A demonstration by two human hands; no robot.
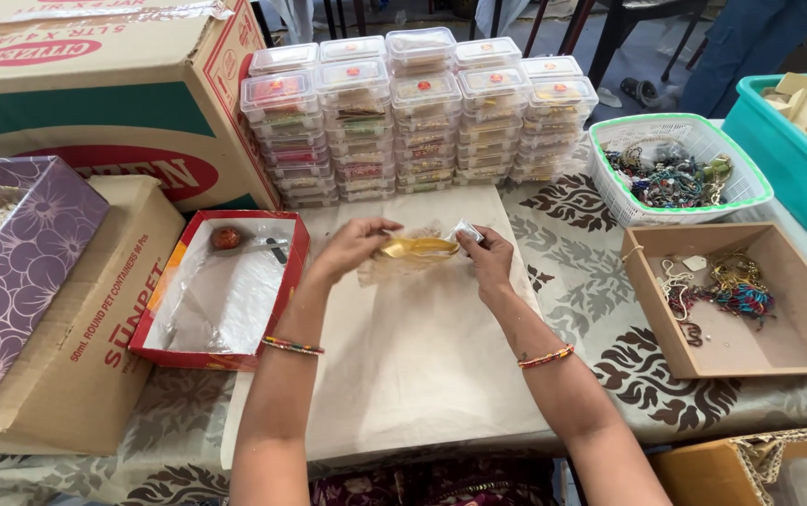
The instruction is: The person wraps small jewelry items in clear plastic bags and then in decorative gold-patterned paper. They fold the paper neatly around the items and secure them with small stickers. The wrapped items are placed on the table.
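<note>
I have both hands, left hand point(352, 245) and right hand point(486, 258), pinching a clear pouch point(417, 248) over the surface point(422, 375), mid-packing; sealing needs steady grip

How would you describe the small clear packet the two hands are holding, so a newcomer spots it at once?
Start at the wall of stacked clear plastic boxes at the table's far side. Just in front, over the plain beige sheet, the left hand and right hand pinch a small clear plastic pouch. Its yellow-gold contents and crinkly film set it apart.
</note>
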